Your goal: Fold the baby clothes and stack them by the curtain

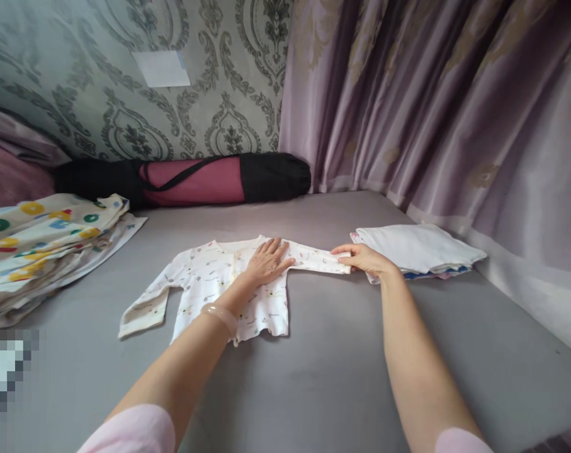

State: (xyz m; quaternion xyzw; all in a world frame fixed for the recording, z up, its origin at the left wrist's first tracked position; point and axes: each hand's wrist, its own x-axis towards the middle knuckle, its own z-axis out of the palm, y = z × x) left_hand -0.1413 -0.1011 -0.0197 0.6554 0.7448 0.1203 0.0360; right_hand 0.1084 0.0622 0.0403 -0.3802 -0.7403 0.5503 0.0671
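A small white long-sleeved baby shirt (209,277) with a scattered print lies spread on the grey bed sheet (332,358). My left hand (267,261) rests flat on its upper right part near the shoulder, fingers stretched out. The cuff of the shirt's right-side sleeve is pinched between the thumb and fingers of my right hand (358,258), and that sleeve runs out straight to the side. The other sleeve bends down toward the lower left. My left forearm covers part of the shirt's lower middle.
Just beyond my right hand is a stack of folded white clothes (422,248). At the left lies a pile of colourfully printed cloth (49,239). A long black and maroon bag (195,179) lies along the patterned wall (209,82). Purple curtains (389,100) hang at the right.
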